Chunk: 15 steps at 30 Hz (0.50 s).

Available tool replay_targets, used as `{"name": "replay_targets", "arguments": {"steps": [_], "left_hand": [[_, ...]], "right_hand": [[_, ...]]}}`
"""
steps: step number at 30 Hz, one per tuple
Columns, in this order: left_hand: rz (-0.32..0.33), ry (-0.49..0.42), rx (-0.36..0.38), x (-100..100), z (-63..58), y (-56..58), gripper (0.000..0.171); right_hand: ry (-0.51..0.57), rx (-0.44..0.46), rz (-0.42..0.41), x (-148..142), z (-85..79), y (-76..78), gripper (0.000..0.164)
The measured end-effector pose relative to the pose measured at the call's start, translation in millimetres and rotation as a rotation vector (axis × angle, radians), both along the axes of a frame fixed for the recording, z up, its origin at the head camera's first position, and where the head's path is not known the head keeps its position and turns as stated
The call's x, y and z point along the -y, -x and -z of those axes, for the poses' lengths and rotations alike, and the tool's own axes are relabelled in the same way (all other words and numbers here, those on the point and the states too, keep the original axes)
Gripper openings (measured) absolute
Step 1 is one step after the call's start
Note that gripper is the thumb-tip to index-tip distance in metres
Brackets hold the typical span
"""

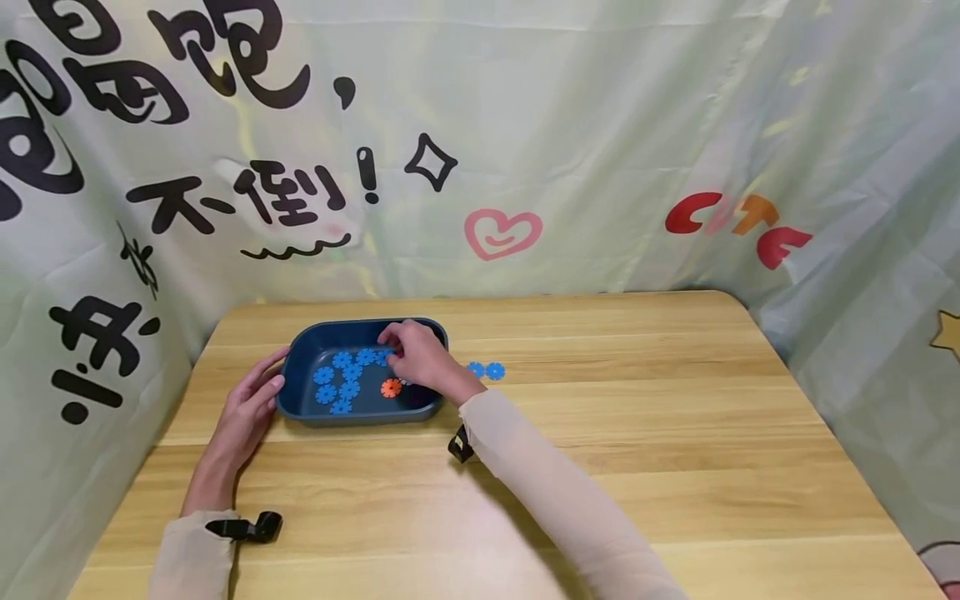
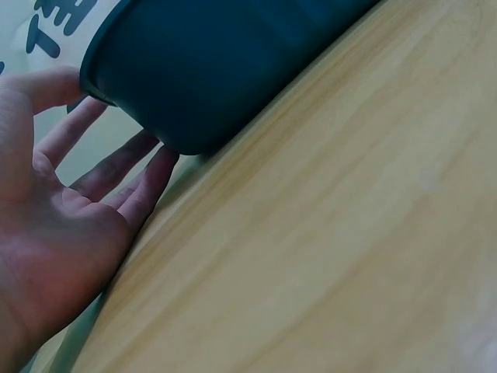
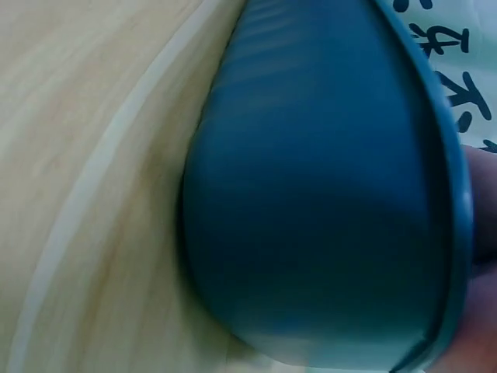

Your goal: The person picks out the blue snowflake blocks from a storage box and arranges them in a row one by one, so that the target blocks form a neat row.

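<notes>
My right sleeve (image 1: 562,492) lies nearest, slanting up from about 5 o'clock across the worktop (image 1: 720,467). It leads to my right hand (image 1: 423,354), which is over the 3 o'clock end of the tray (image 1: 352,418), its fingers bent down by the far discs; I cannot tell whether they pinch one. The tray's long axis runs 9 to 3 o'clock. My left hand (image 1: 251,404) rests unclenched against its 9 o'clock end, thumb at the rim, fingers on the outer wall. The blue discs (image 1: 350,372) lie in the tray toward 9 o'clock of my right hand, the orange disc (image 1: 391,388) at about 7. Two outer blue discs (image 1: 495,371) lie outside the tray, at 3 to 4 o'clock; my right hand is clearly nearer them.
</notes>
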<state>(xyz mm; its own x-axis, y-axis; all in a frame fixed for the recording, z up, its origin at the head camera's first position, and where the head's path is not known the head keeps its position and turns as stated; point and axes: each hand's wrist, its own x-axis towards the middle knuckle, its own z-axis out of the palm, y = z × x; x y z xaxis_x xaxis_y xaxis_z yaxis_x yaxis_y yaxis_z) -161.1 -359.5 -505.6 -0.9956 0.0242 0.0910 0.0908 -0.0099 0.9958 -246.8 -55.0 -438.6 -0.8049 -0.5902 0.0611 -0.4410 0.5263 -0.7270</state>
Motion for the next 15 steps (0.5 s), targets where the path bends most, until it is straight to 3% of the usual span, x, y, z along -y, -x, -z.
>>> {"name": "replay_targets", "arguments": {"steps": [10, 15], "left_hand": [[-0.004, 0.023, 0.025, -1.1, 1.1, -0.7, 0.052], [0.001, 0.009, 0.007, 0.5, 0.6, 1.9, 0.052]], "right_hand": [[-0.040, -0.017, 0.020, 1.6, 5.6, 9.0, 0.029], [-0.128, -0.059, 0.017, 8.3, 7.8, 11.5, 0.033]]}}
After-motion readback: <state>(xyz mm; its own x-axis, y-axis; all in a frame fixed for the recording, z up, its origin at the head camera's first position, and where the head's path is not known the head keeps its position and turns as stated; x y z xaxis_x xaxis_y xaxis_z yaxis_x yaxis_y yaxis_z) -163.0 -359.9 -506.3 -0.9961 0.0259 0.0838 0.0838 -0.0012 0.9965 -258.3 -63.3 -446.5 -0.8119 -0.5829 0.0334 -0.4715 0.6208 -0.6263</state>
